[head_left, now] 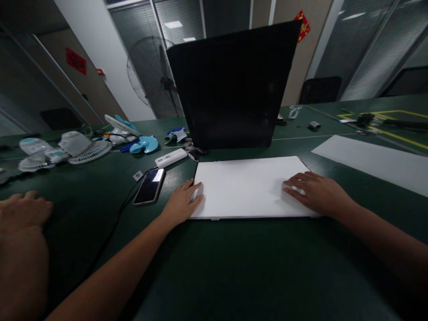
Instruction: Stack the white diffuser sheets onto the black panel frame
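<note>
A flat white rectangular sheet or panel (240, 187) lies on the green table in front of me, with a thin dark edge showing along its sides. At its left end rests my left hand (182, 203), thumb and fingers spread over the border. My right hand (312, 191) lies on the opposite end, fingers stretched toward the middle and the thumb apart. Neither hand is wrapped round anything. Just behind the white piece stands a large black panel (237, 89), upright and leaning slightly; what supports it is hidden.
Left of the white piece are a phone (149, 186), a white power strip-like bar (171, 158) and a black cable (118, 218). Fan parts (90, 151) lie farther left, near another person's hand (25, 209). A second white sheet (374, 162) is at the right.
</note>
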A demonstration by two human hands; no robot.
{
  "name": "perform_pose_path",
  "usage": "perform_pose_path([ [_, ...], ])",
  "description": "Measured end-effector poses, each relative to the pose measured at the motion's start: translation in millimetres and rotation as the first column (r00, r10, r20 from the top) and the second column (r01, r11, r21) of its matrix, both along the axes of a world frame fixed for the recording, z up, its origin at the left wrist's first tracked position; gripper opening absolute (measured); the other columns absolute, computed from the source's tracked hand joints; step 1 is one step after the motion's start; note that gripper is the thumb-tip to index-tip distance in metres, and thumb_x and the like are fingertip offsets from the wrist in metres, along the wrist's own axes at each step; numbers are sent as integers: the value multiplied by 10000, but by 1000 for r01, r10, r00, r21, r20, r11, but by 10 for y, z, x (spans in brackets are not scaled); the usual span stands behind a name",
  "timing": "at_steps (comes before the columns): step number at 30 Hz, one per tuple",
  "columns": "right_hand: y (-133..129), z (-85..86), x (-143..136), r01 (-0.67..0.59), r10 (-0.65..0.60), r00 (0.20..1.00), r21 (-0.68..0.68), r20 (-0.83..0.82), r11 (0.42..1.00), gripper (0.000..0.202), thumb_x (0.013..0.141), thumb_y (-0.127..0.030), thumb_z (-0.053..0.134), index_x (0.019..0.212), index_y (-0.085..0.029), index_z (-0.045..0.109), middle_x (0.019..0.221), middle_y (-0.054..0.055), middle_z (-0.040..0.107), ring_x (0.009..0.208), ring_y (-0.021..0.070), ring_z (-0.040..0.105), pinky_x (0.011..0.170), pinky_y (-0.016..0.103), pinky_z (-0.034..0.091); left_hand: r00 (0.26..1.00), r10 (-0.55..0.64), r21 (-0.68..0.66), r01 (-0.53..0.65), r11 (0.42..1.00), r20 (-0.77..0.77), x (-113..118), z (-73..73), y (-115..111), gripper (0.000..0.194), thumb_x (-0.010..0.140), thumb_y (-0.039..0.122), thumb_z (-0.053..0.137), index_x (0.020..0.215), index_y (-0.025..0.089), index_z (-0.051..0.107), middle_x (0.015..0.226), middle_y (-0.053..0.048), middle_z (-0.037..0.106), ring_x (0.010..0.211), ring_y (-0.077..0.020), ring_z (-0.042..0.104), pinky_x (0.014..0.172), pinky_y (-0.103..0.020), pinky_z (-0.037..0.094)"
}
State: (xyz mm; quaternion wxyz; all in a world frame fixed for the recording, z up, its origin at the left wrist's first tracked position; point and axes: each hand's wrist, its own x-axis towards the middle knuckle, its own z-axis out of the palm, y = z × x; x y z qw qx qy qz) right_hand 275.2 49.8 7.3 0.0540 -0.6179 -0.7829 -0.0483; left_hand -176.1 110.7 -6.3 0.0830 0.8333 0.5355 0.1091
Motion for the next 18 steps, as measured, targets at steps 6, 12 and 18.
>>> perform_pose_path([
  [6,64,37,264,109,-109,994,-2,-27,994,657,1051,-608,284,1304,-218,749,1340,113,701,1251,333,600,1032,542,494,1000,4,-6,-4,1000,0,-2,12,-6,630,1023,556,444,1532,196,534,1660,-139,412,1532,-334,394,1263,-533,300],
  [12,78,-39,1345,415,-422,907,208,-9,886,707,1040,-594,316,1476,-119,606,1535,236,510,1393,388,453,1069,530,396,1000,2,9,-2,1000,10,-5,-10,4,619,1024,540,442,1511,176,558,1651,-151,424,1523,-339,406,1265,-522,299],
  [18,74,-307,2000,762,-761,640,-35,-111,646,916,976,-744,295,1545,-59,512,1500,389,454,1388,483,446,945,630,379,1000,-10,19,10,1000,7,-15,-27,16,612,1018,524,456,1514,180,557,1641,-144,442,1519,-331,416,1270,-513,292],
])
